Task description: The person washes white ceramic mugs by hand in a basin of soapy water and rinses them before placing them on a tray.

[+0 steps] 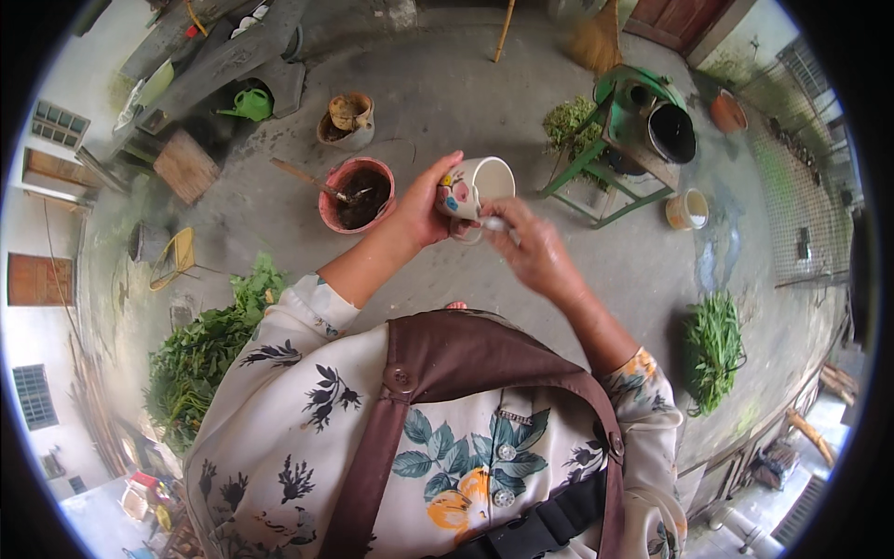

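Note:
My left hand [427, 199] grips a cream ceramic mug [462, 187] painted with pink, blue and yellow flowers. The mug is tilted, its open mouth facing up and to the right. Against its lower right side, my right hand [534, 244] pinches a small white object [494, 223], mostly covered by the fingers, so its kind is unclear. Below and left of the mug, a reddish plastic bucket [327, 211] stands on the concrete floor. It contains dark soil or muck and a wooden-handled tool [300, 175] that leans on its rim.
A green metal stand [571, 175] carries a black pot [672, 133], with cut greenery [569, 122] beside it. Nearby are a yellowish tub [686, 209] and a bundle of leafy stems [714, 353]. At left lie leafy greens [202, 356]; farther off are a green watering can [251, 105] and old pots [349, 133].

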`<state>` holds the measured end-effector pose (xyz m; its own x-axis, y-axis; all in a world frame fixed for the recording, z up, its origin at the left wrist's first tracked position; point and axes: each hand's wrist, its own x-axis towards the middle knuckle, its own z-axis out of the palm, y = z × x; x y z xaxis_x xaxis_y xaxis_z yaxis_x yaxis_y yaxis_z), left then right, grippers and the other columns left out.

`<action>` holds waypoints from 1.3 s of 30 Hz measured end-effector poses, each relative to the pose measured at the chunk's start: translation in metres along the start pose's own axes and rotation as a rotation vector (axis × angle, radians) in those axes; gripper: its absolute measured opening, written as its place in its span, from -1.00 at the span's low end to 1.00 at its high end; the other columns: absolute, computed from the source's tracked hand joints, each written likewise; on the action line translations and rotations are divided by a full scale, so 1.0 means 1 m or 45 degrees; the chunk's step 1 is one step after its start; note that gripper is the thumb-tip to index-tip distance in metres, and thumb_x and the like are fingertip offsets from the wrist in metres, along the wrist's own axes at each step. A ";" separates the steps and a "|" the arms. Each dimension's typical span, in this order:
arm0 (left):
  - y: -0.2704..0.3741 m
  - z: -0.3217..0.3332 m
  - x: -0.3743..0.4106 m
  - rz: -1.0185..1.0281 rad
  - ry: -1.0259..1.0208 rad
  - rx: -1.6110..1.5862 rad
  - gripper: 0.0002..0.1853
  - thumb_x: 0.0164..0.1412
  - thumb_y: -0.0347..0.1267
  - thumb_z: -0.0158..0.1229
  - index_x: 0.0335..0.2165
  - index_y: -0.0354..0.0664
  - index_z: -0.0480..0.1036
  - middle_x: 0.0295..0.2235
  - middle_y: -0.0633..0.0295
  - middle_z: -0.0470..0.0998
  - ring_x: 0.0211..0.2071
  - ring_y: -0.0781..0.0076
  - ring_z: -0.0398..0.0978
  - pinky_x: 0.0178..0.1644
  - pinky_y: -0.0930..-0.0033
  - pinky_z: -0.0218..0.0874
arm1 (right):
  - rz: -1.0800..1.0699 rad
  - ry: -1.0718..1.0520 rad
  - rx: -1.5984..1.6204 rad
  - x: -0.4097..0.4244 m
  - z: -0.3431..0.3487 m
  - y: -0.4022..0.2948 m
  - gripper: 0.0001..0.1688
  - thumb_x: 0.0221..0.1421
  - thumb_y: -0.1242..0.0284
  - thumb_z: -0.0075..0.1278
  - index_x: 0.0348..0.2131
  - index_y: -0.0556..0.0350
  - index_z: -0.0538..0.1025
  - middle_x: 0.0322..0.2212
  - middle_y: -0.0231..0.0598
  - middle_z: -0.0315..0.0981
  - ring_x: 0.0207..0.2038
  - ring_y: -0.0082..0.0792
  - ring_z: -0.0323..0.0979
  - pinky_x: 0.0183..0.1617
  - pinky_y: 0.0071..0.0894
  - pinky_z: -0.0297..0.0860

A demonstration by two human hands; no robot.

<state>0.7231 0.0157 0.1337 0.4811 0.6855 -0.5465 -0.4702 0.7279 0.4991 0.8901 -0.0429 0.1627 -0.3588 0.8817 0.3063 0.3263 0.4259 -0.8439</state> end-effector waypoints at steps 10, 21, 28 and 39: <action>-0.009 0.019 0.004 -0.097 0.005 -0.006 -0.64 -0.12 0.01 0.05 -0.48 -0.01 0.35 -0.59 0.35 0.40 -0.59 0.45 0.33 -0.63 0.41 0.04 | 0.098 -0.013 -0.108 0.001 -0.007 0.005 -0.67 -0.13 0.37 0.03 -0.34 0.19 0.36 -0.45 -0.07 0.34 -0.27 -0.10 0.34 -0.25 -0.29 0.28; -0.008 0.028 0.013 0.103 -0.025 0.045 -0.61 -0.10 -0.02 0.08 -0.37 -0.04 0.33 -0.48 0.26 0.40 -0.46 0.43 0.39 -0.51 0.41 0.22 | 0.270 -0.052 -0.205 0.012 -0.003 -0.001 -0.57 -0.06 0.34 -0.04 -0.22 0.27 0.32 -0.28 0.03 0.32 -0.19 -0.06 0.28 -0.10 -0.27 0.19; 0.007 0.022 0.006 -0.169 -0.079 0.187 -0.57 -0.08 0.09 -0.05 -0.46 -0.01 0.37 -0.60 0.31 0.41 -0.63 0.38 0.40 -0.73 0.48 0.09 | 0.668 -0.275 0.521 0.013 -0.036 0.003 -0.39 0.09 0.13 -0.27 0.01 0.16 0.17 -0.13 -0.21 0.23 -0.08 -0.46 0.13 0.02 -0.49 0.03; 0.015 0.013 0.026 -0.184 0.020 0.118 -0.61 -0.14 0.09 0.01 -0.49 0.06 0.35 -0.61 0.35 0.41 -0.65 0.38 0.37 -0.72 0.48 -0.02 | 0.341 0.093 0.041 0.028 -0.011 -0.003 -0.63 -0.05 0.51 -0.09 -0.17 0.17 0.34 -0.34 -0.06 0.38 -0.29 -0.26 0.36 -0.23 -0.46 0.26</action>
<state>0.7378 0.0447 0.1361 0.5272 0.5736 -0.6270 -0.3264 0.8179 0.4738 0.8888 -0.0169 0.1785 -0.1989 0.9748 0.1005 0.3725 0.1701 -0.9123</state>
